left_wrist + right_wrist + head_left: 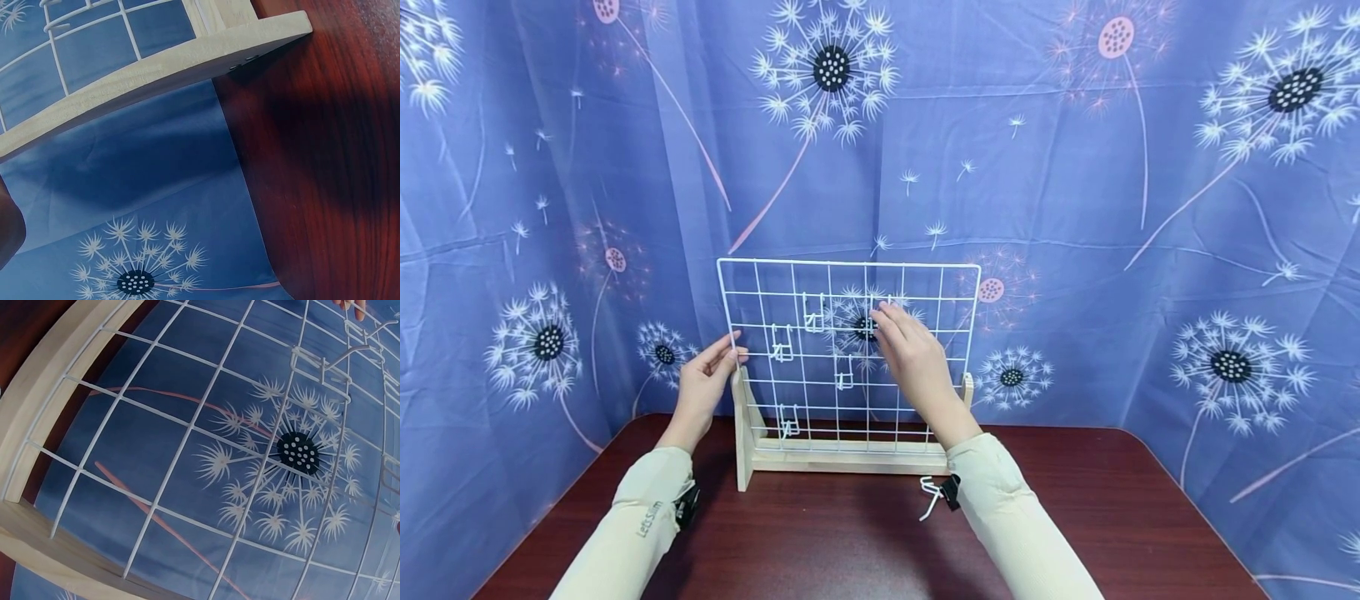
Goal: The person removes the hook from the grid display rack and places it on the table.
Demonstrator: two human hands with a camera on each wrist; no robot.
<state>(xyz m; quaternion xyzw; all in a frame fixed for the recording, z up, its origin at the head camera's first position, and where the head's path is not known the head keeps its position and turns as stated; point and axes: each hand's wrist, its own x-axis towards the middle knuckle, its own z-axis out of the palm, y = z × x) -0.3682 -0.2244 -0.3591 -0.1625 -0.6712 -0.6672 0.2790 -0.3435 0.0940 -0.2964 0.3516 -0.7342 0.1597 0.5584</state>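
Observation:
A white wire grid panel [850, 263] stands upright in a wooden stand [850, 461]. My left hand [706, 375] grips the panel's left edge just above the stand's side piece, thumb in front. High on the panel, right of its middle, my right hand [917, 354] pinches a white wire hook, mostly hidden behind the fingers with only its top ends showing. Several other hooks hang on the grid, among them an upper hook [814, 321], a left hook [782, 352], a middle hook [845, 382] and a low hook [789, 429].
One loose white hook [931, 497] lies on the dark red-brown table [820, 542], in front of the stand and close to the right wrist. Behind the table hangs a blue curtain [1060, 208] with a dandelion print.

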